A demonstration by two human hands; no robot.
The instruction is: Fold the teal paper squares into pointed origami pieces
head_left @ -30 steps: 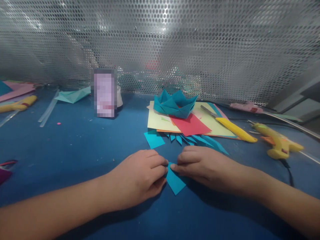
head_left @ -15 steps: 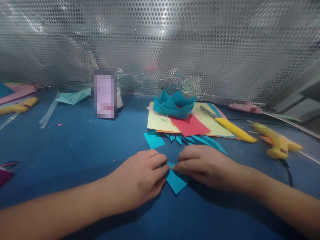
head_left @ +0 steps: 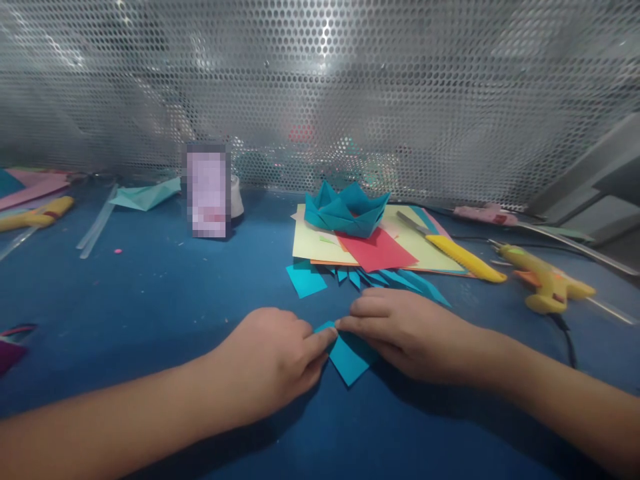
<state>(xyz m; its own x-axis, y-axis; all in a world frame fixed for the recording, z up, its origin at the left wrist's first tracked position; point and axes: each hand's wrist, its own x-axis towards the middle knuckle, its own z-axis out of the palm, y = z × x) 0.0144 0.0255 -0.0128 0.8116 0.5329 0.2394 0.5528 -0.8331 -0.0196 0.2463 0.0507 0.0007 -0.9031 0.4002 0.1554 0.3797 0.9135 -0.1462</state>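
Observation:
A small piece of blue paper (head_left: 351, 359) lies on the table between my two hands, one corner pointing toward me. My left hand (head_left: 280, 363) is closed at its left side, with the index fingertip pressed on its upper part. From the right, my right hand (head_left: 407, 330) has its fingers drawn together on the same paper, fingertips close to those of the left. My fingers cover parts of its edges. Just beyond lie a blue paper square (head_left: 306, 280) and several narrow folded blue pieces (head_left: 400, 279).
A folded blue paper crown shape (head_left: 346, 208) stands on stacked coloured sheets (head_left: 315, 243) with a red sheet (head_left: 383, 250) and a yellow utility knife (head_left: 465, 259). A yellow glue gun (head_left: 547, 277) lies right. A blurred-out phone-like screen (head_left: 208, 193) stands before a perforated metal panel (head_left: 280, 100).
My left index finger has stretched forward onto the paper's upper part, and my right fingertips have moved slightly left toward it. The view has shifted a little.

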